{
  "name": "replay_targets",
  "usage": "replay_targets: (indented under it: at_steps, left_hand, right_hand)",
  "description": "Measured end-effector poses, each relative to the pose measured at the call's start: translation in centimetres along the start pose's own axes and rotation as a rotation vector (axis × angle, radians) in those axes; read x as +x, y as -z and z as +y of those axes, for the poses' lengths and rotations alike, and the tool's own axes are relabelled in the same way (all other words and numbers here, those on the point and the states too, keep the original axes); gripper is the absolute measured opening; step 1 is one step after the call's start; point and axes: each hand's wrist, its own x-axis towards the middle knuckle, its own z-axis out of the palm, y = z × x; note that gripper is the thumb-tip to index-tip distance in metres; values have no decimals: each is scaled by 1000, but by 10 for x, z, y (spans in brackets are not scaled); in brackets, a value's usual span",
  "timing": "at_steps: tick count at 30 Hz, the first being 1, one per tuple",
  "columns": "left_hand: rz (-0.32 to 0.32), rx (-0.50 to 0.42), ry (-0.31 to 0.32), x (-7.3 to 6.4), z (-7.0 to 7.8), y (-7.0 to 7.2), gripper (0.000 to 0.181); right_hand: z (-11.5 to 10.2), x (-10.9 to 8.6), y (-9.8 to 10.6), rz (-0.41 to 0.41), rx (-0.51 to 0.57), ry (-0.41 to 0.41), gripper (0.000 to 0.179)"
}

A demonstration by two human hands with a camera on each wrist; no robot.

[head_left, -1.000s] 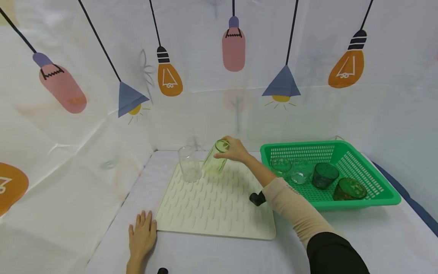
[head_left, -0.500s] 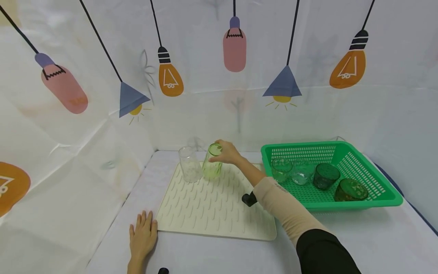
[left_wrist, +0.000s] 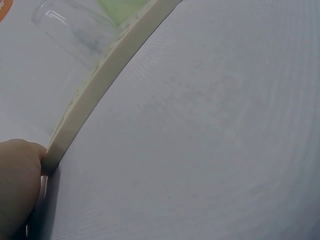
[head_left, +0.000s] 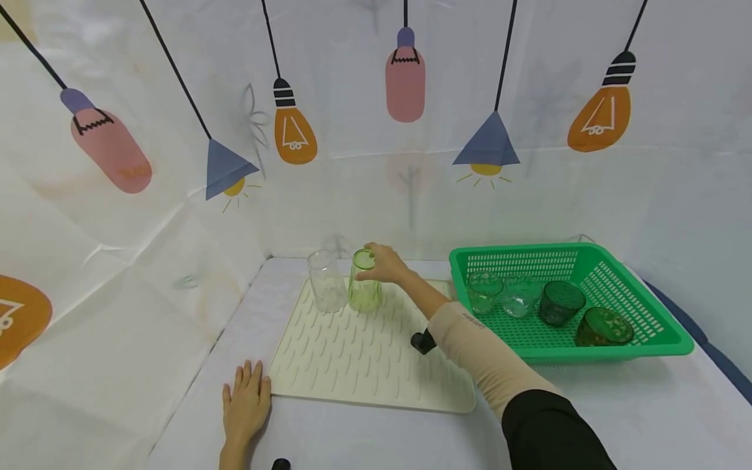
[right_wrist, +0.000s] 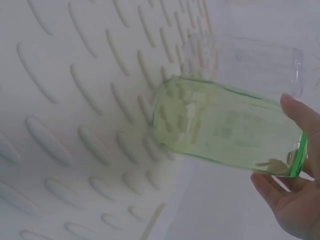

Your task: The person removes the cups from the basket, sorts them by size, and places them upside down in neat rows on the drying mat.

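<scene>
My right hand (head_left: 388,264) holds the top end of a pale green drinking glass (head_left: 365,294), thumb on one side and fingers on the other. The glass stands nearly upright on a cream ridged drying mat (head_left: 376,365). In the right wrist view its lower end meets the ridges, and the thick green edge of the glass (right_wrist: 225,125) lies within the fingers. Close to its left stands a tall clear glass (head_left: 326,284). My left hand (head_left: 247,405) lies flat on the table with straight fingers, right at the mat's front left corner.
On the right, a green plastic basket (head_left: 611,356) holds several shorter glasses, among them a dark green one (head_left: 561,303) and a brownish-green one (head_left: 604,328). A white sheet with printed lamps (head_left: 405,196) hangs behind the table. White cloth (head_left: 329,437) covers the table.
My right hand has moved left with the green glass, bringing it from a tilt to nearly upright beside the clear glass. My left hand has stayed in place.
</scene>
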Motion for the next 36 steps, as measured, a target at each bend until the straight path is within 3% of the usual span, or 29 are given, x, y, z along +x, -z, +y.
replay_targets:
  at_steps: [8,19,27,36]
  left_hand:
    - [0,1,3,0,2,1,53]
    - [6,9,5,-1,2,1,53]
    - [6,11,1,-1,0,0,53]
    - [15,-1,-12,0,0,0,53]
  right_hand:
    - [-4,2,-3,-55,-55,41,80]
    - [-5,-1,-4,-76,-69,11,93]
    - [-4,-10,-3,-58,-57,6,98]
    - [2,-26,0,-1,47,16,96]
